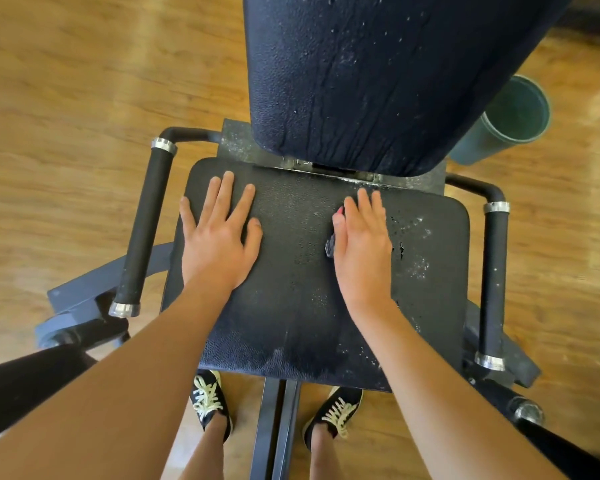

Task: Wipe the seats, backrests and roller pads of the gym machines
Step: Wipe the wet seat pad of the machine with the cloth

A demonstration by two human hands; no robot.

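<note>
Now L hand splayed on seat; R hand, fingers together, presses cloth.

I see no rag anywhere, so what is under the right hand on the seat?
Under the right hand, flat on the seat, only bits of what is probably a wiping cloth peek out by the thumb, one pink, one grey. The palm covers the rest.

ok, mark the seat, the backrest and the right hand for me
seat (291, 306): head view, bare middle of its top surface.
backrest (361, 81): head view, middle of its front face.
right hand (362, 244): head view, back of the hand.
</note>
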